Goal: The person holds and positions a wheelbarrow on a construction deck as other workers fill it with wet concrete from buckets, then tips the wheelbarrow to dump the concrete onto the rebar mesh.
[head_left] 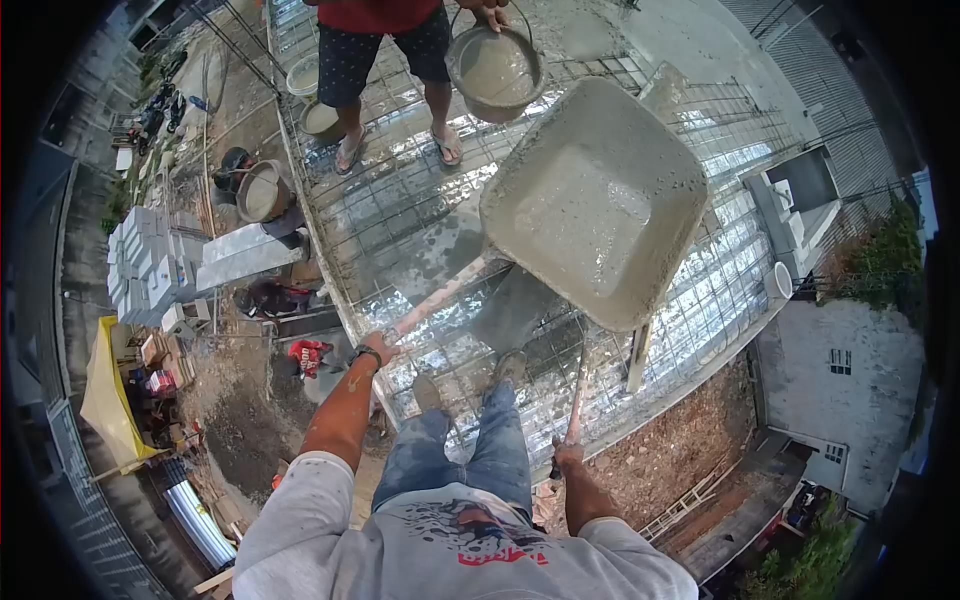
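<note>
In front of me stands a wheelbarrow [520, 225], its grey tray coated with wet concrete and a shallow pool of wet concrete [600, 215] in the bottom. My left hand [375, 348] is closed around the end of its left handle. The right handle's end is in my right hand [568, 456], fingers wrapped round it. Both handles look smeared with concrete. My shoes stand on a rebar grid [700, 300] over a shiny surface, close behind the tray. The wheel is hidden under the tray.
Ahead, a person in shorts and sandals holds a bucket [495, 75] of grey mix; two more buckets [322, 120] stand near that person's feet. The slab edge [330, 260] drops off at left, where people work below, one with a bucket [263, 192]. Another edge lies at right.
</note>
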The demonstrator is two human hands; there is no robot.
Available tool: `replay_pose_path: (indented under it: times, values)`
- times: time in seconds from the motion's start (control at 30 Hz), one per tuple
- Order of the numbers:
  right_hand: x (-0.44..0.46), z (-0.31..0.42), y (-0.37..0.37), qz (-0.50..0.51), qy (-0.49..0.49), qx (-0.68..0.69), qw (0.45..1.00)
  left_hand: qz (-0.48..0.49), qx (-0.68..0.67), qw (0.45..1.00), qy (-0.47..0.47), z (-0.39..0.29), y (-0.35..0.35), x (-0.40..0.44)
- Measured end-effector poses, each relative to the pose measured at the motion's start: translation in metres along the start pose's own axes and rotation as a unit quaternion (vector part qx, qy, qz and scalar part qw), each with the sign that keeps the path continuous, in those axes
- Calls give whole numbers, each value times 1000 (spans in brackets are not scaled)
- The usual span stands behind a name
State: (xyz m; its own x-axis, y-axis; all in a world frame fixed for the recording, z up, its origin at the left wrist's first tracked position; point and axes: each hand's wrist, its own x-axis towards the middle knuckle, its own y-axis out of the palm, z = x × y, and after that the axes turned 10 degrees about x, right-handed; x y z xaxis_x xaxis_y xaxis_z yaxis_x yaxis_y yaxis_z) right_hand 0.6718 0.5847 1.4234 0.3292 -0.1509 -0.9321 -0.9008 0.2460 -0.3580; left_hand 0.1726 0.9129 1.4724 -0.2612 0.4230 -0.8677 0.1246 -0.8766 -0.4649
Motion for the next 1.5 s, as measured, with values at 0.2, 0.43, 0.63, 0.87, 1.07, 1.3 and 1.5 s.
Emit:
replay_pose_path:
  times: [0.2, 0.43, 0.63, 0.87, 1.07, 1.3, 1.5]
  values:
    - [96, -91, 70, -45, -172, -198, 964, -4, 50, 999, 15, 39, -5, 64]
    - [-12, -4, 162, -127, -156, 10, 980, -76, 87, 993, 38, 63, -52, 143]
    - [55, -44, 239, -112, -121, 42, 985, -117, 109, 985, 57, 68, -95, 189]
    - [-58, 52, 279, -91, -71, -2, 993, -165, 155, 973, 40, 85, -98, 215]
    - [-20, 10, 289, -120, -162, 44, 978, -182, 139, 973, 35, 87, -71, 208]
    - [30, -20, 297, -87, -206, 43, 974, -256, 55, 963, 62, 78, -19, 121]
    - [-42, 32, 268, 9, -151, -177, 973, -89, -145, 985, 5, 138, 142, 38]
